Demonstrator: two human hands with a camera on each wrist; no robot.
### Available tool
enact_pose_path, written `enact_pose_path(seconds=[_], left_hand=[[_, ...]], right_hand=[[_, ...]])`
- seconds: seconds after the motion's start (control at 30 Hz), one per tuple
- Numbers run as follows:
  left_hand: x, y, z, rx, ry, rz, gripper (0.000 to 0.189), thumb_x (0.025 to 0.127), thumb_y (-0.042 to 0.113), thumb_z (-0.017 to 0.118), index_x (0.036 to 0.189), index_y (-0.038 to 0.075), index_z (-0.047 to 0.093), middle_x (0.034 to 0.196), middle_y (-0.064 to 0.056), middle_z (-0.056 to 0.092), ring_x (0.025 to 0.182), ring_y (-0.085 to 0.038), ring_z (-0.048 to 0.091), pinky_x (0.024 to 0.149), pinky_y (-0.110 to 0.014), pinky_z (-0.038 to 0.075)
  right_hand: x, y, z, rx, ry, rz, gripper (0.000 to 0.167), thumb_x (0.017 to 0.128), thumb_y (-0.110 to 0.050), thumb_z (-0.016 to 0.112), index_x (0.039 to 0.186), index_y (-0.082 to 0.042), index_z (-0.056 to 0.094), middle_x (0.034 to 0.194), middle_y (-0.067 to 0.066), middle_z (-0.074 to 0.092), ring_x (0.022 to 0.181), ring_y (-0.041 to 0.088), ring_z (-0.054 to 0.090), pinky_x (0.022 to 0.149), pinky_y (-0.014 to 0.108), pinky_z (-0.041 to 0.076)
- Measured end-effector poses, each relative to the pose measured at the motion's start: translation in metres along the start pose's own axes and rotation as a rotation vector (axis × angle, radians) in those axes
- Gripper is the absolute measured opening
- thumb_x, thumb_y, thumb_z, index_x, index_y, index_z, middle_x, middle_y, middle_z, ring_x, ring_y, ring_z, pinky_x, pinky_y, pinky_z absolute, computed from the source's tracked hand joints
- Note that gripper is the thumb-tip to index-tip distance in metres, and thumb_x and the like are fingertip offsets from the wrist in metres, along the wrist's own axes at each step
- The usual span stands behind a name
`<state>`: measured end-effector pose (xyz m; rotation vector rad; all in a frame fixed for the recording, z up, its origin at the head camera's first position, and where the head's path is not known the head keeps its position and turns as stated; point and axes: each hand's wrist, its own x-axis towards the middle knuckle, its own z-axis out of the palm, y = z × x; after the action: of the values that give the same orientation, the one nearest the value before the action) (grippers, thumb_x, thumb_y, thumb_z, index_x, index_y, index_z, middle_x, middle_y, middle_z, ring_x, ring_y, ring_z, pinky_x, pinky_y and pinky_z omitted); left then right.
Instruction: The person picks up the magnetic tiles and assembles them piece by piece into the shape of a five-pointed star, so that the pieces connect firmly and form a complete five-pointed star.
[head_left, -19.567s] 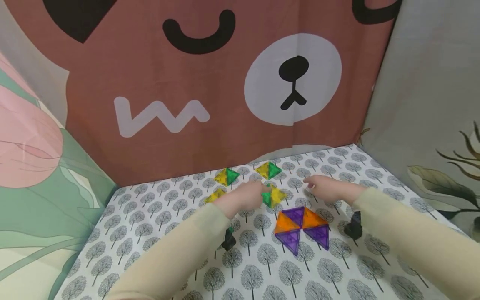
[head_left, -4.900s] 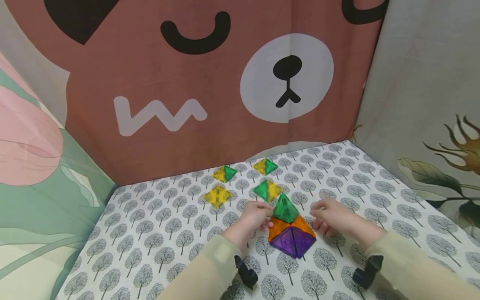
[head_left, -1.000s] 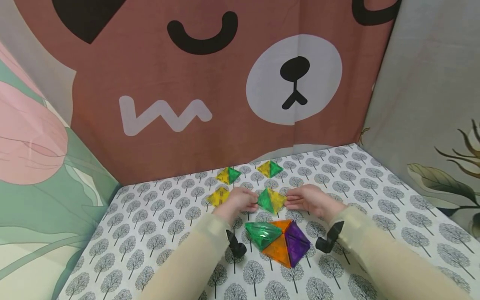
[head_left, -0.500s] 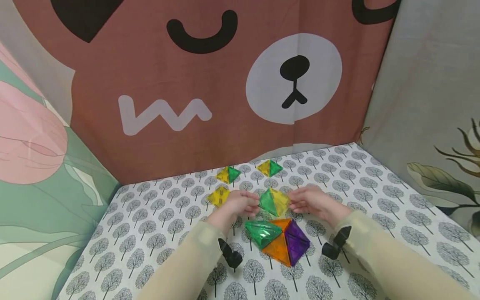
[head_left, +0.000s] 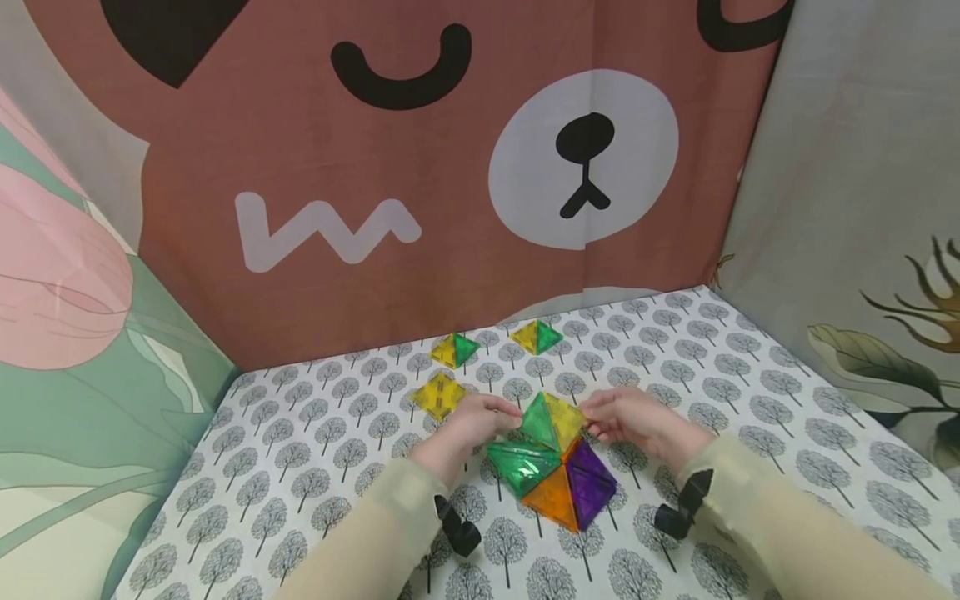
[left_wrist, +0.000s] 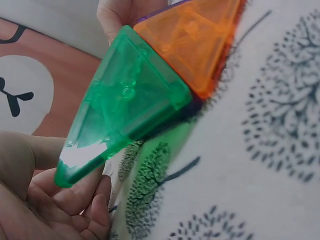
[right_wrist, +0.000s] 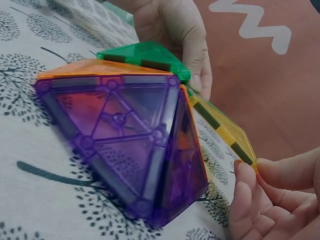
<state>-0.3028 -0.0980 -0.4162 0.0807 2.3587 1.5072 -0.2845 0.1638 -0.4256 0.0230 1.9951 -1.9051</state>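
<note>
In the head view, a flat pair of translucent triangular magnetic tiles, one green (head_left: 537, 423) and one yellow (head_left: 564, 421), is held between both hands. My left hand (head_left: 468, 427) pinches the outer corner of the green one. The yellow one's outer corner is pinched by my right hand (head_left: 633, 421), thumb against fingertips in the right wrist view. The pair's near edge meets a raised tile shape of orange (head_left: 553, 498) and purple (head_left: 594, 485) triangles. On its left side sit joined green triangles (head_left: 521, 465), large in the left wrist view. Left fingers are partly hidden behind green there.
Farther back on the tree-print cloth (head_left: 315, 500) lie a yellow tile pair (head_left: 439, 395) and two yellow-and-green pairs, one at left (head_left: 453, 350) and one at right (head_left: 537, 337). A bear-print curtain (head_left: 420, 167) rises behind the table.
The hands have drawn the green-and-yellow pair toward me, up against the raised shape. Much earlier, the orange and purple tiles lay as an open fan without green; since then the shape was also turned.
</note>
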Motion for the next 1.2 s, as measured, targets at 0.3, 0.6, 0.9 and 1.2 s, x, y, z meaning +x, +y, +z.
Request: enact_pose_path(seconds=[0.3, 0.6, 0.9, 1.2], left_hand=[[0.001, -0.003, 0.002, 0.06, -0.003, 0.009, 0.008, 0.086, 0.013, 0.076, 0.094, 0.015, 0.076, 0.102, 0.0, 0.064, 0.096, -0.021, 0.056, 0.09, -0.044, 0.046], [-0.003, -0.001, 0.005, 0.148, -0.017, 0.071, 0.006, 0.086, 0.01, 0.076, 0.091, 0.013, 0.077, 0.098, 0.001, 0.065, 0.092, -0.018, 0.057, 0.085, -0.041, 0.049], [-0.006, 0.002, 0.005, 0.166, -0.027, 0.057, 0.006, 0.088, 0.011, 0.074, 0.093, 0.014, 0.078, 0.097, 0.001, 0.064, 0.093, -0.019, 0.056, 0.089, -0.045, 0.047], [-0.008, 0.002, 0.005, 0.158, -0.04, 0.056, 0.007, 0.089, 0.011, 0.073, 0.095, 0.013, 0.077, 0.094, 0.001, 0.065, 0.097, -0.021, 0.058, 0.095, -0.049, 0.046]], right_hand=[[-0.002, 0.005, 0.001, -0.008, -0.002, 0.0, 0.025, 0.092, -0.003, 0.062, 0.115, 0.006, 0.065, 0.089, 0.01, 0.068, 0.069, 0.012, 0.059, 0.06, 0.021, 0.051], [-0.002, 0.005, 0.007, -0.035, -0.008, -0.007, 0.024, 0.092, -0.003, 0.063, 0.114, 0.007, 0.065, 0.084, 0.008, 0.066, 0.064, 0.011, 0.058, 0.055, 0.02, 0.048], [-0.002, 0.006, 0.013, -0.147, 0.035, -0.029, 0.022, 0.093, -0.005, 0.064, 0.111, 0.005, 0.068, 0.083, 0.008, 0.065, 0.062, 0.013, 0.058, 0.055, 0.023, 0.048], [-0.002, 0.006, 0.016, -0.226, 0.037, -0.057, 0.022, 0.093, -0.005, 0.063, 0.112, 0.003, 0.071, 0.087, 0.009, 0.065, 0.065, 0.017, 0.06, 0.057, 0.027, 0.049]])
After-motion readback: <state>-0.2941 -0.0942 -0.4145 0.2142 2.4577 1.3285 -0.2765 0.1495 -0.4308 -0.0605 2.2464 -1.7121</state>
